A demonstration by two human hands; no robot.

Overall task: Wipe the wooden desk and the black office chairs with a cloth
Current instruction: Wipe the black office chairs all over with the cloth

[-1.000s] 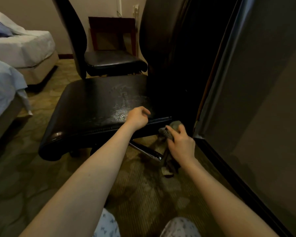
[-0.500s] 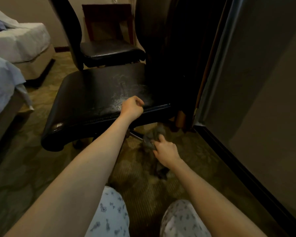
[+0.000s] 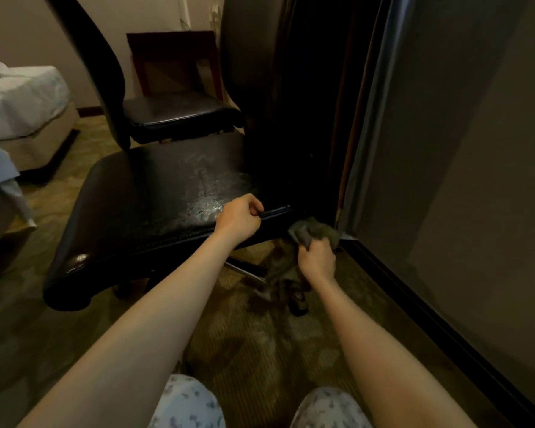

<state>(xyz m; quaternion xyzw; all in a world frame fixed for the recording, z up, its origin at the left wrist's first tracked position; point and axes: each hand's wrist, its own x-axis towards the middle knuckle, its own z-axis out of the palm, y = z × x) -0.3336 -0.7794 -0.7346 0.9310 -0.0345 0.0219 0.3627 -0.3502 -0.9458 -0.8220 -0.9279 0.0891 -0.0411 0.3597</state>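
A single head-worn wide-angle camera looked forward and steeply down from low above the carpet [image 3: 260, 350]. The black chair seat [image 3: 142, 205] lay near, at 11 o'clock; both forearms entered from the bottom edge. A dark vertical panel [image 3: 445, 149] filled the 2 o'clock side, close by. A bed [image 3: 22, 100] sat at 10 o'clock.

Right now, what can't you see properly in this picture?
- Near chair: its base and wheels sit in shadow under the seat in the head view.
- Cloth: partly bunched inside the right hand, so its full shape is hidden.
- Left hand: fingers curl over the seat edge, out of sight.
- Bed: cut off by the left edge.
- Wooden desk: not identifiable here.
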